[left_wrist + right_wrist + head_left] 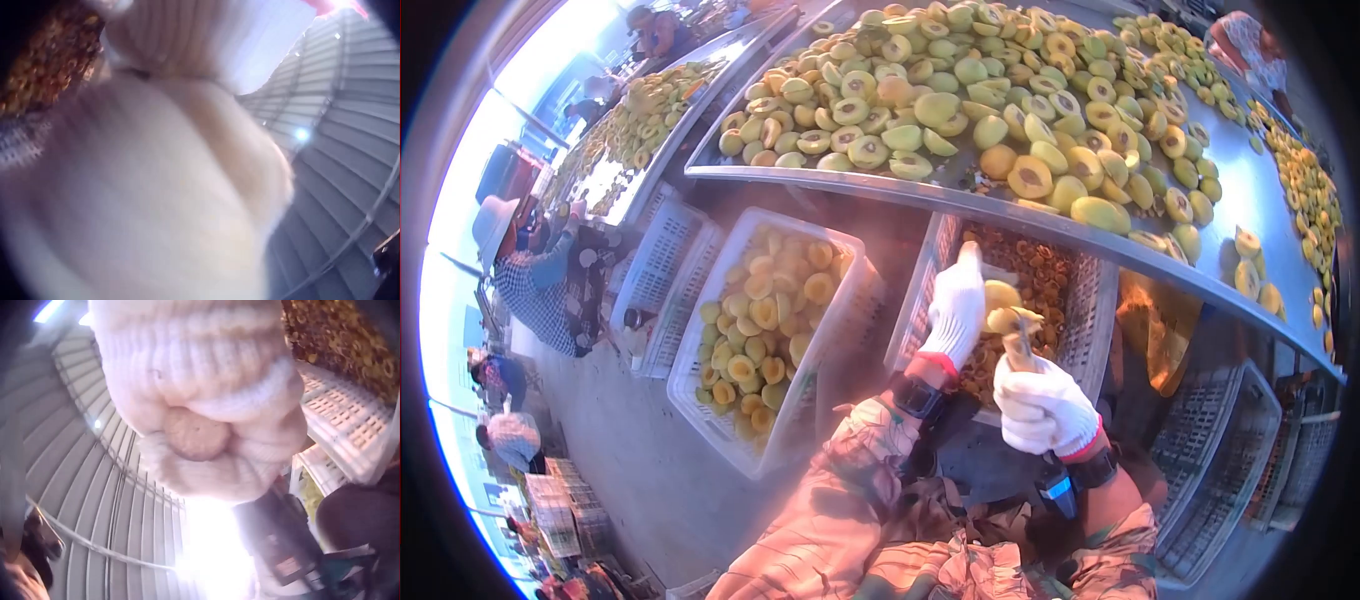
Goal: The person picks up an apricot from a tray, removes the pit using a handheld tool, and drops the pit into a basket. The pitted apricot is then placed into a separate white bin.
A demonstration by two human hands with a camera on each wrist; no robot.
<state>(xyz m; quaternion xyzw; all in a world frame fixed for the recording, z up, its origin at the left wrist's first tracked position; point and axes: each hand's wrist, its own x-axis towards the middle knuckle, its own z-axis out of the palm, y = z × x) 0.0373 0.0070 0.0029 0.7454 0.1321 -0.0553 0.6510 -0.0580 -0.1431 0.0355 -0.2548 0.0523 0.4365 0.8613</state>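
Observation:
My left hand [956, 312], in a white knit glove, is over a crate [1090, 330] of brown pits and scraps. Its fingers hold a yellow stone-fruit half [1001, 294] on the side facing my right hand. My right hand [1045, 408], also gloved, grips a wooden-handled tool [1019, 352] whose far end meets the fruit, where a second yellow piece [1008, 320] shows. In the right wrist view the handle's round wooden end [197, 433] pokes from the fist. The blurred left glove [162, 187] fills the left wrist view, the fruit hidden there.
A metal table [870, 184] heaped with halved green-yellow stone fruit [940, 110] stands in front, its raised edge above the pit crate. A white crate [685, 385] of yellow halves is on the left. Stacked crates [1215, 450] stand right. Another person [540, 275] works at far left.

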